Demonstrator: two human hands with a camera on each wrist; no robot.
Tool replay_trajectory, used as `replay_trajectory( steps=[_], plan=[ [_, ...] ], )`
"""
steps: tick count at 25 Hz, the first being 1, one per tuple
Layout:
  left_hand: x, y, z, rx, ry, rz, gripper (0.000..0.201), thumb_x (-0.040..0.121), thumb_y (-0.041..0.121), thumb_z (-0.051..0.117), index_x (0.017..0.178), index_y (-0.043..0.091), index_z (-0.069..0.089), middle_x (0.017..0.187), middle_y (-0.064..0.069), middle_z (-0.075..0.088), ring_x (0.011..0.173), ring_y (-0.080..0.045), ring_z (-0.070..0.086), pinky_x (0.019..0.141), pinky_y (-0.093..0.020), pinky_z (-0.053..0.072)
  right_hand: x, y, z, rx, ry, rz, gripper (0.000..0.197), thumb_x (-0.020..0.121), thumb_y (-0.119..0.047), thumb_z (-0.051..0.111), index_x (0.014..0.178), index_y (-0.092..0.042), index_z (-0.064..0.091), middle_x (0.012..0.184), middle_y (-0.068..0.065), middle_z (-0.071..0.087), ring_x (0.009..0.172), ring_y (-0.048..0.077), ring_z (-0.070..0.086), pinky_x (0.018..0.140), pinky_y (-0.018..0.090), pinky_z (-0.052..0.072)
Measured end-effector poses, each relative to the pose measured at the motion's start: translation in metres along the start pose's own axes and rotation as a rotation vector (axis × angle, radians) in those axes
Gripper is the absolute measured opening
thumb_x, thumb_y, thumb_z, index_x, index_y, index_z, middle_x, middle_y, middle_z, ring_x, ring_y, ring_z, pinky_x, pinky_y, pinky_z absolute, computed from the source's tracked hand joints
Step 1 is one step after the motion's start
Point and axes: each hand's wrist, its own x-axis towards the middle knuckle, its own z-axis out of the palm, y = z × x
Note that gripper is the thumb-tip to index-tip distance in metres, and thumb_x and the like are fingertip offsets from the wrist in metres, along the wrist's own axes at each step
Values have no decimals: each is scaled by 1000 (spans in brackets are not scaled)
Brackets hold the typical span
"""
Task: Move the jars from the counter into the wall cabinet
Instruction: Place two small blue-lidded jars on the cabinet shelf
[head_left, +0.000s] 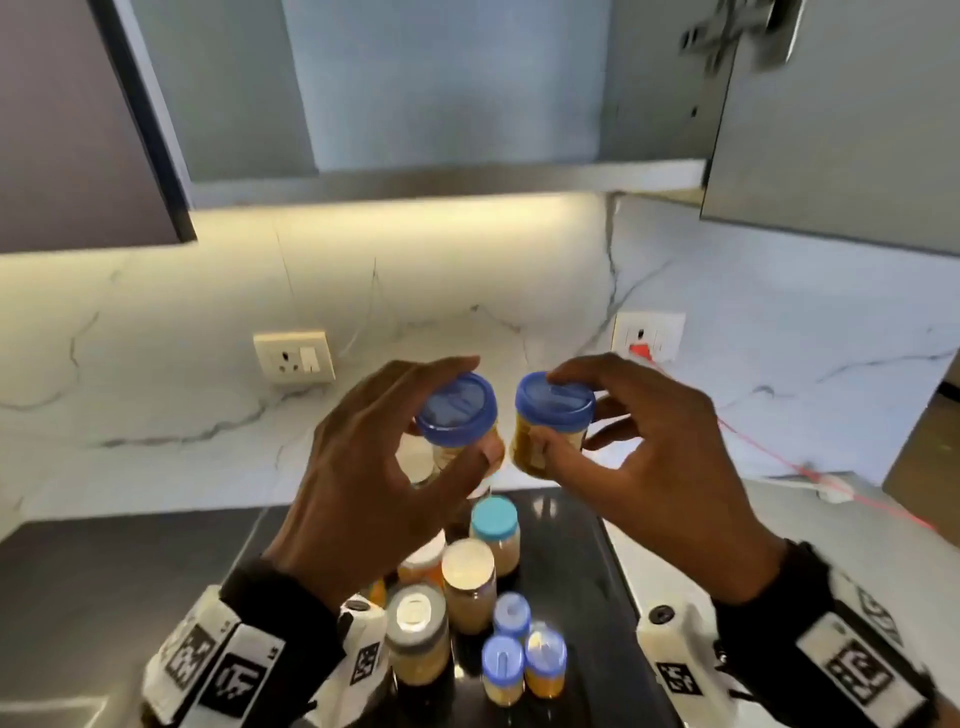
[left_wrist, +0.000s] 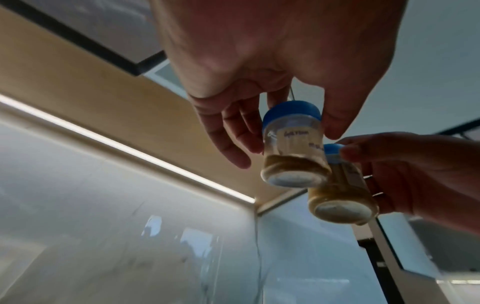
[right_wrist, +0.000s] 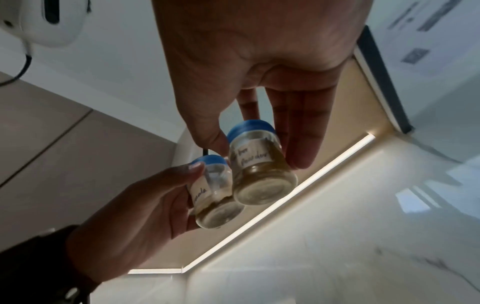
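Your left hand (head_left: 363, 467) and right hand (head_left: 649, 467) each pinch a small clear blue-lidded glass jar (head_left: 457, 415), both below the open grey wall cabinet (head_left: 447, 176). They're probably light but slick and breakable, so grip the body under the lid.

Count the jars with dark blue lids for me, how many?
2. One jar is in the left hand, the other jar in the right hand. Paler lids below aren't counted.
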Motion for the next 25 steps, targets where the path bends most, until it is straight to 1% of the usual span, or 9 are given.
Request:
replay_trajectory(
  steps=[2,5,7,9,11,14,18,22,25],
  plan=[
    [37,2,-22,24,69,52,57,84,49,75,136,32,59,123,20,65,110,-10,64,88,-26,53,33,-21,-11,19,63,-33,35,79,-40,86,110,-33,71,104,-16,74,88,12,73,70,31,62],
    [88,1,-50,-13,156,129,51,86,51,71,133,33,63,120,19,68,107,-8,65,84,-22,55,77,-46,-24,-3,146,-89,32,77,-40,83,106,-32,72,101,-16,74,83,12,73,68,33,62],
    [117,2,-66,-10,177,158,49,87,56,66,132,35,63,119,20,67,105,-5,64,83,-23,55,105,-58,-31,-51,171,-108,31,76,-38,84,104,-31,73,97,-15,75,79,10,73,69,36,63],
    [142,1,-77,37,161,162,50,88,60,62,133,37,62,119,19,66,104,-5,63,86,-26,56,130,-64,-38,-76,144,-76,29,75,-34,88,101,-30,74,93,-11,77,75,11,75,72,42,63],
    [166,-3,-84,87,142,149,51,90,63,61,134,37,61,123,16,65,104,-7,62,90,-29,54,155,-69,-43,-104,114,-34,27,75,-28,91,95,-28,74,86,-4,78,70,16,76,72,47,63],
    [197,-15,-84,80,110,71,47,93,54,64,133,30,61,123,6,64,104,-12,60,90,-28,48,184,-76,-47,-175,101,-6,27,74,-31,92,93,-27,73,83,0,78,71,23,77,71,51,63],
    [218,-37,-69,50,58,-25,48,95,50,62,135,26,55,124,-4,57,109,-25,61,91,-32,44,213,-86,-51,-234,81,75,32,75,-37,91,92,-20,71,80,3,80,70,21,78,78,49,65],
    [224,-43,-63,19,22,-88,62,96,48,63,146,25,37,134,-6,55,105,-25,60,96,-37,49,233,-94,-52,-209,16,141,36,78,-30,91,97,-8,69,83,11,80,71,23,80,74,45,67],
    [225,-41,-66,47,-41,-107,70,94,49,66,149,23,31,132,-7,59,102,-26,62,96,-40,52,244,-97,-50,-274,-11,164,38,78,-27,91,98,-5,67,87,13,80,74,25,80,73,44,67]
  ],
)
